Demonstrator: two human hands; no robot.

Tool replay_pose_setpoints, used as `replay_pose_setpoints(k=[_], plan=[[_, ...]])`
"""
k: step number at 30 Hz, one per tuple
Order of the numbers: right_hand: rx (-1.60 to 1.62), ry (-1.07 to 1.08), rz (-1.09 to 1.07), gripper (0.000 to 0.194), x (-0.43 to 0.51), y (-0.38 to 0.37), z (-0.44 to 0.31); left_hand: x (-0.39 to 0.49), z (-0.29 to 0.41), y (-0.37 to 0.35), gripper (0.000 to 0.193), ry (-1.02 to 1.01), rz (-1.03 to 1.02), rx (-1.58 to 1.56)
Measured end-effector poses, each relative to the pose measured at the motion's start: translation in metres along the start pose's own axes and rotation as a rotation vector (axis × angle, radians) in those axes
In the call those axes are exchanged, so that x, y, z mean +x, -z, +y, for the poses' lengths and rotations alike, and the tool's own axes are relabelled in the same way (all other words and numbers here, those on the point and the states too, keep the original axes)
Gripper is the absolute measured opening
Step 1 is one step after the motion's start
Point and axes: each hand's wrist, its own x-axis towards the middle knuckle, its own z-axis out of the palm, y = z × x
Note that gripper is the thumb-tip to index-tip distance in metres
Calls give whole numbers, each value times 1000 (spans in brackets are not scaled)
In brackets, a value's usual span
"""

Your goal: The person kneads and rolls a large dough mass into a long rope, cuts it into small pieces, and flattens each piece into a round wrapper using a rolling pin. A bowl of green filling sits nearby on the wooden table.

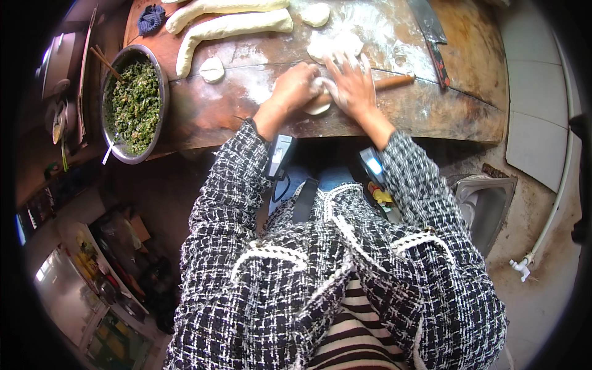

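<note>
A wooden rolling pin (394, 82) lies crosswise near the table's front edge, on a small piece of dough (318, 108) that is partly hidden. My left hand (296, 88) is curled over the pin's left part, hiding that end. Flat across its middle rests my right hand (354, 88), palm down with fingers spread and floury. Just beyond my right fingertips sits a flattened dough piece (330, 45). Left of my left hand is a small dough lump (212, 70), and another lump (315, 15) lies farther back.
Two long dough rolls, the nearer one (236, 28) bent, lie at the back left. A metal bowl (163, 111) of chopped green filling stands at the table's left end. At the right lies a cleaver (428, 23). A dark cloth (151, 20) is at the far left, a metal sink (502, 194) lower right.
</note>
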Motion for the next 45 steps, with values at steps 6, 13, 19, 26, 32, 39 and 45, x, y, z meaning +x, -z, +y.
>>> replay_pose_setpoints(k=[6, 13, 19, 26, 32, 39, 45], plan=[[34, 144, -31, 65, -87, 12, 5, -25, -21, 18, 16, 82, 151, -146], [71, 167, -6, 70, -80, 6, 6, -31, -75, 37, 12, 42, 364, 283], [103, 149, -23, 74, -86, 4, 6, -61, -13, -34, 18, -161, 363, -237], [171, 134, 44, 73, -83, 10, 5, -69, 2, -26, 32, 460, 384, -627], [23, 143, 121, 61, -20, 3, 3, -58, -9, -8, 32, 375, 251, -516], [15, 112, 170, 56, 63, 0, -3, -28, -18, 15, 26, 219, 226, -315], [18, 130, 39, 66, -27, 2, -6, -14, -13, 13, 28, 4, 41, 105]])
